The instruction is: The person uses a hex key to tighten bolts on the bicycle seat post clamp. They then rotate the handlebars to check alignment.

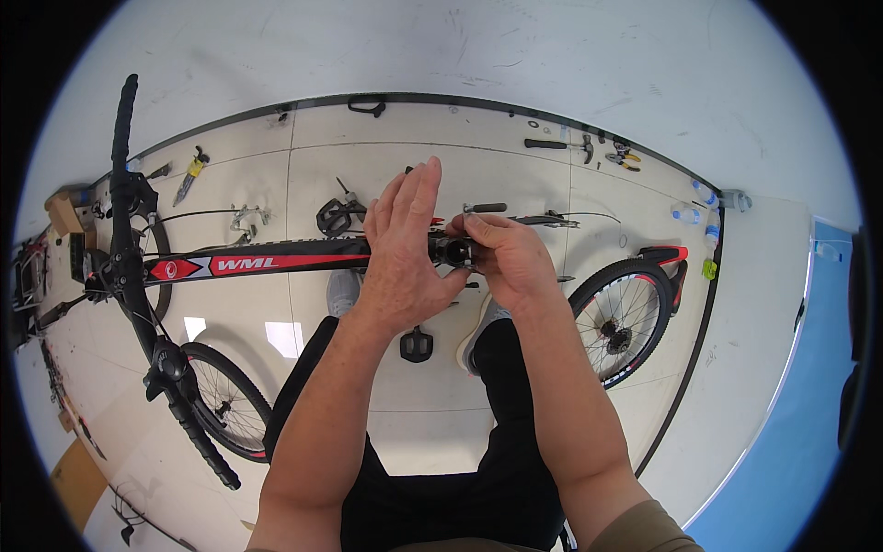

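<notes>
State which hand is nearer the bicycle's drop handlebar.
Left. The left hand is over the top tube, to the right of the drop handlebar; the right hand is farther right, at the seat tube's open top.

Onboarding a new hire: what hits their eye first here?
First, the black bicycle top tube with red panels, running from the left toward the middle. There the person's bare left hand and bare right hand sit either side of a round black tube opening. Then the black drop handlebar at far left and black-tyred spoked wheel at right.
</notes>
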`<state>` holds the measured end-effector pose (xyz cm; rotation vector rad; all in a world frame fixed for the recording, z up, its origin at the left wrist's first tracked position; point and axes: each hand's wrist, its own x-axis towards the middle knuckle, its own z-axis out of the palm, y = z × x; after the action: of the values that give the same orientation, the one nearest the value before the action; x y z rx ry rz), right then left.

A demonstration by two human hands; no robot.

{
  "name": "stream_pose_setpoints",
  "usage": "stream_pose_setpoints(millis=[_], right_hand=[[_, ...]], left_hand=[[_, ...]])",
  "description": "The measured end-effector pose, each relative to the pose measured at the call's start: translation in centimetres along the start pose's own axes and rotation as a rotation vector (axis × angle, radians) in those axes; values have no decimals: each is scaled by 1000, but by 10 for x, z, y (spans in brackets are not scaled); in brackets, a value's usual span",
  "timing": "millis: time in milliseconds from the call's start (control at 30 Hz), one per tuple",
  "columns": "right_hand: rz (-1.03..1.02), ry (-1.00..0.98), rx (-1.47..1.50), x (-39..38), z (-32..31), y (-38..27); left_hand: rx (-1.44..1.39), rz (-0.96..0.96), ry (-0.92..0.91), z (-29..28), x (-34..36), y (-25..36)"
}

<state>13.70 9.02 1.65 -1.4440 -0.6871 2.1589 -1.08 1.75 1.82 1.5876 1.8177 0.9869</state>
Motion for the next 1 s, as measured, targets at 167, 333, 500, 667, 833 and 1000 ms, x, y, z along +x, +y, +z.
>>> stream_pose_setpoints(millis=[167,333,500,667,833,1000], right_hand=[[-61,57,-53,1,0,3],[-88,126,-79,2,4,6],[-94,190,-73,0,9,7],[-90,193,-78,0,8,7],[31,2,43,-2,-2,-2],[52,-153,70,-6,-7,-11]], left_hand=[[-11,-1,4,1,1,1],[-9,-3,5,1,0,0],[-8,10,9,1,-1,0],[-58,-106,-98,-3,-2,2],[-22,-167,-105,-4,-6,4],[-33,-143,-61,0,-8,2]])
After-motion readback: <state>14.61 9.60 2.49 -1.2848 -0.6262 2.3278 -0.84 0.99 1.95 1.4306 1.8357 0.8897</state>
